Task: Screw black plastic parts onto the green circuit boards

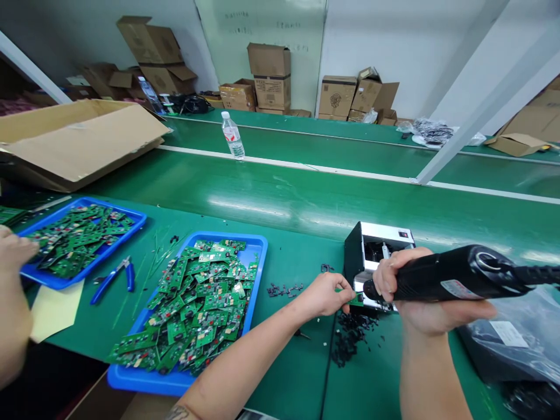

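Note:
My left hand (329, 296) pinches a small green circuit board (357, 299) by one end, in front of a black and white box-shaped machine (370, 251). Wrapped around a black electric screwdriver (441, 275) is my right hand (420, 291). The screwdriver points left, its nose close to the board; whether they touch I cannot tell. A pile of small black parts (347, 338) lies below the machine, and more black pieces (284, 290) are scattered left of it. Beside my left forearm stands a blue tray (261, 256) heaped with green circuit boards (205, 303).
A second blue tray (142, 219) of boards stands at the left, near another person's hand (15, 251). Blue-handled cutters (111, 283) lie between the trays. Behind are a water bottle (233, 137) and a large cardboard box (83, 143). A plastic-wrapped black item (507, 344) sits at right.

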Tool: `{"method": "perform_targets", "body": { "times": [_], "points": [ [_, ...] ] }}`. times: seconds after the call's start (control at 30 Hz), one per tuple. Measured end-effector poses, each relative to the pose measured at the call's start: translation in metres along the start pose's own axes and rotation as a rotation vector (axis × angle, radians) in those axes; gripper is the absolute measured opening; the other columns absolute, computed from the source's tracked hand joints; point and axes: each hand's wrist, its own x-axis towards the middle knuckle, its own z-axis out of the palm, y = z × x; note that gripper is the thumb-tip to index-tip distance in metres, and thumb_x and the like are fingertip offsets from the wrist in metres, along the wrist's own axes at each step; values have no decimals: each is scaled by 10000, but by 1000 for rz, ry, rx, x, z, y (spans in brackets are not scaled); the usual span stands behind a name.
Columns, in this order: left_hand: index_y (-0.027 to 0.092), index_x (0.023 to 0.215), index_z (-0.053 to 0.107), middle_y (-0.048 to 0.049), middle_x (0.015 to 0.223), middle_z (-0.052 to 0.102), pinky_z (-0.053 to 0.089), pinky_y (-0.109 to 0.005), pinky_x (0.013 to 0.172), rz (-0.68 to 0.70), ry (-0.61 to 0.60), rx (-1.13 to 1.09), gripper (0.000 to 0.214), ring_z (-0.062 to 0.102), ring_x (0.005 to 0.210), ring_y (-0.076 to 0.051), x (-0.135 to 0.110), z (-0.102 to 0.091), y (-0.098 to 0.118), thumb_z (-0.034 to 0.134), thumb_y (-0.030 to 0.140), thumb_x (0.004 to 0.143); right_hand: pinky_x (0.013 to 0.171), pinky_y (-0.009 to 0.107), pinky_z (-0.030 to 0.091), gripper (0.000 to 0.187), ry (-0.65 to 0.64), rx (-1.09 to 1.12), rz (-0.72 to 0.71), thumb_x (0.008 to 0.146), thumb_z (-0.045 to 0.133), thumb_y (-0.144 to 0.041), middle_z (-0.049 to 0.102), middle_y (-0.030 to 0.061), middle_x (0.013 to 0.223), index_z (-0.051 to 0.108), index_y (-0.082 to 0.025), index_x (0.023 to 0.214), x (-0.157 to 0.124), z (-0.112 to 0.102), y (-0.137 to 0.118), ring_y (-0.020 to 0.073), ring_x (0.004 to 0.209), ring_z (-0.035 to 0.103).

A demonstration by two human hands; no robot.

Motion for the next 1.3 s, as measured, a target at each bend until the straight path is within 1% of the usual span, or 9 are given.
{"method": "perform_targets", "body": {
  "times": [0.17, 0.27, 0.37, 0.47, 0.63, 0.83, 0.97, 1.2, 1.3],
  "points": [
    [144, 895, 654, -18, 695, 703, 346, -206, 548, -12, -9, 14, 295, 435, 498, -86, -2, -2, 4, 523, 399, 829, 346, 263, 340, 827, 70, -41, -27, 562, 370, -943, 534, -27, 467, 685, -249, 883, -4, -4, -13, 120, 326, 431],
    [145, 908, 648, -22, 703, 705, 336, -210, 527, -36, -12, 24, 320, 434, 489, -90, -3, -2, 6, 516, 427, 833, 336, 279, 355, 886, 115, -101, -121, 578, 292, -955, 528, -11, 468, 691, -229, 891, -11, -17, -27, 132, 332, 450],
    [149, 898, 643, -24, 703, 705, 340, -211, 530, -33, -14, 25, 320, 445, 499, -95, -3, -3, 7, 516, 435, 833, 323, 287, 365, 881, 135, -181, -175, 581, 298, -952, 526, -9, 458, 701, -230, 884, -16, -30, -34, 139, 329, 456],
    [152, 883, 641, -25, 708, 707, 338, -213, 531, -30, -13, 36, 308, 451, 507, -98, -4, -4, 9, 521, 431, 831, 304, 281, 357, 862, 148, -214, -153, 566, 319, -955, 525, -14, 435, 711, -238, 839, -18, -34, -33, 144, 314, 453],
    [154, 859, 643, -30, 711, 709, 345, -215, 546, -25, -8, 47, 302, 469, 532, -105, -5, -4, 10, 518, 428, 838, 328, 277, 357, 858, 204, -175, -67, 509, 351, -970, 540, -21, 443, 703, -248, 811, -20, -32, -24, 141, 312, 448],
    [152, 912, 648, -23, 723, 712, 330, -217, 512, -54, -22, 33, 327, 426, 480, -94, -3, -2, 6, 517, 442, 836, 355, 277, 353, 886, 201, -164, -31, 484, 341, -981, 541, -26, 458, 691, -247, 835, -27, -36, -20, 140, 334, 446],
    [147, 926, 648, -24, 719, 710, 327, -217, 501, -47, -25, 20, 337, 415, 470, -92, -3, -2, 5, 510, 440, 834, 362, 279, 358, 892, 155, -157, -9, 504, 344, -974, 550, -22, 479, 693, -243, 878, -32, -37, -20, 139, 345, 453],
    [147, 903, 646, -25, 710, 706, 332, -215, 501, -43, -25, 18, 307, 435, 484, -94, -5, -3, 9, 517, 413, 818, 353, 271, 340, 971, 68, -58, -129, 592, 195, -960, 539, -9, 497, 680, -216, 985, -32, -28, -23, 125, 354, 450],
    [148, 896, 642, -23, 710, 706, 328, -216, 492, -42, -21, 13, 300, 434, 478, -92, -4, -2, 7, 518, 409, 815, 364, 283, 360, 936, 33, -73, -145, 612, 218, -948, 544, -9, 516, 675, -224, 991, -26, -17, -27, 128, 364, 466]
  ]
}}
